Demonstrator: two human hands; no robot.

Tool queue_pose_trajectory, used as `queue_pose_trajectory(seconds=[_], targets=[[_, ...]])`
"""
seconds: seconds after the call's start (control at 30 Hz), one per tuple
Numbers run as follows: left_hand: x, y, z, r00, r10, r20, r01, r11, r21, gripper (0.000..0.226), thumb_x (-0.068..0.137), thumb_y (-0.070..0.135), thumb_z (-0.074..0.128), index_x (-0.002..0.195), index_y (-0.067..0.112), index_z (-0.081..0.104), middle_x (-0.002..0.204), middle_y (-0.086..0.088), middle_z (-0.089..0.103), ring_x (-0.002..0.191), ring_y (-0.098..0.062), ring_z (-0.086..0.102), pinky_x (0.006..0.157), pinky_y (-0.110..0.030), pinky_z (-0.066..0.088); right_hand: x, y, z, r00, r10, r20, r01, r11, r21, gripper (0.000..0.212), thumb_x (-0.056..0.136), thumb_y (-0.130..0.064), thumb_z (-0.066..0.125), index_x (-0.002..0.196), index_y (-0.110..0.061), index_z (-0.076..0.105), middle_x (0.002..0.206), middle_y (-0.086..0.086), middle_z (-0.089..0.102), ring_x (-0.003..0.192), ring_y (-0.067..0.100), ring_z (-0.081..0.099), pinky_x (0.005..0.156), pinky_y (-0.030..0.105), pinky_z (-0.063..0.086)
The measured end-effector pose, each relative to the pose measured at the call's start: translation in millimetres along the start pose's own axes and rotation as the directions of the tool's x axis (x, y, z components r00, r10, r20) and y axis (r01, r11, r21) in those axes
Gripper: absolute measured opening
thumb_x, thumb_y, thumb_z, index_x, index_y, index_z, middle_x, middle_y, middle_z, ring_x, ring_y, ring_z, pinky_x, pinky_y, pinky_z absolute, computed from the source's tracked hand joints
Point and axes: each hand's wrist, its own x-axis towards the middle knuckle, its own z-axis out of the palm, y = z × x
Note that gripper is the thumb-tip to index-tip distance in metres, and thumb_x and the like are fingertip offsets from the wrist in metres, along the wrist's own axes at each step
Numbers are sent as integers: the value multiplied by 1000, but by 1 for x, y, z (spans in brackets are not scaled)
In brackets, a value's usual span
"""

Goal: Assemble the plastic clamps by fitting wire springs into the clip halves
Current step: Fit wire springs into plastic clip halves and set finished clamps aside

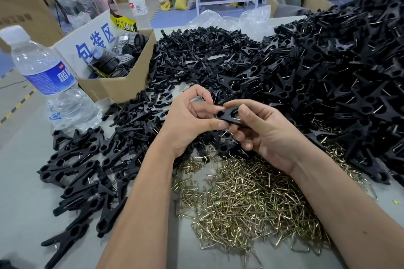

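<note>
At the centre of the frame both hands meet over a small black plastic clamp (227,117) held above the heaps: the left hand (192,120) pinches its left end between thumb and curled fingers, and the right hand (260,131) grips its right end with thumb on top and fingers curled beneath. A glint of wire shows at the clamp's underside, but whether a spring is seated I cannot tell. The likely failure is a spring hooked on one half only; if either pinch slackens, the wire could snap free and the halves drop into the loose black clip halves (196,54) behind, where they would be lost among lookalikes. Below the hands lies the pile of brass-coloured bent wire springs (244,199), tangled enough that lifting one may drag others along. Room is tight: the big mound of black clamps (338,76) fills the right, more clamps (78,172) sprawl at lower left, and a clear plastic water bottle with blue label (46,74) stands at the left beside an open cardboard box (113,85), easy to topple with an elbow. Bare grey tabletop (19,181) shows only along the left and bottom edges.
</note>
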Motion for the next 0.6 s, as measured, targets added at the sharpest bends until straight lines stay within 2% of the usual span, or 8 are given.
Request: queue_pose_trajectory(seconds=[0.1, 0.2, 0.3, 0.43, 0.6], targets=[[-1, 2, -1, 999, 16, 45, -20, 996, 82, 45, 64, -1, 90, 89, 12, 56, 81, -7, 76, 73, -23, 73, 67, -31, 59, -3, -3, -7, 989, 72, 130, -75, 997, 14, 44, 82, -42, 74, 121, -21, 77, 84, 7, 73, 64, 10, 66, 47, 16, 50], [-3, 7, -1, 995, 40, 92, -50, 993, 110, 44, 65, -3, 90, 89, 11, 55, 80, -3, 77, 72, -16, 73, 67, -25, 57, -3, -4, -11, 970, 125, 209, -152, 981, 117, 52, 75, -41, 87, 120, -19, 77, 85, 9, 73, 65, 10, 69, 47, 13, 53], [-3, 8, 1, 991, 61, 117, -77, 987, 140, 45, 64, -3, 92, 90, 7, 56, 81, -4, 75, 78, -14, 72, 73, -25, 57, -1, -1, -12, 949, 171, 265, -253, 915, 314, 54, 65, -31, 99, 112, -14, 79, 78, 9, 67, 60, 8, 63, 43, 11, 50], [-3, 9, 3, 992, 74, 103, -89, 984, 153, 39, 63, 4, 93, 90, 2, 66, 82, -18, 73, 78, -24, 68, 74, -30, 59, 1, -1, -11, 929, 198, 312, -329, 828, 455, 49, 64, -21, 100, 107, -9, 78, 75, 9, 58, 58, 6, 55, 40, 10, 46], [-3, 11, 1, 990, 89, 107, -103, 986, 129, 35, 60, 4, 91, 92, 8, 77, 86, -6, 77, 81, -17, 72, 76, -24, 59, 2, -1, -13, 903, 184, 388, -377, 774, 509, 42, 72, -12, 94, 108, -8, 74, 78, 11, 54, 60, 8, 54, 41, 9, 47]])
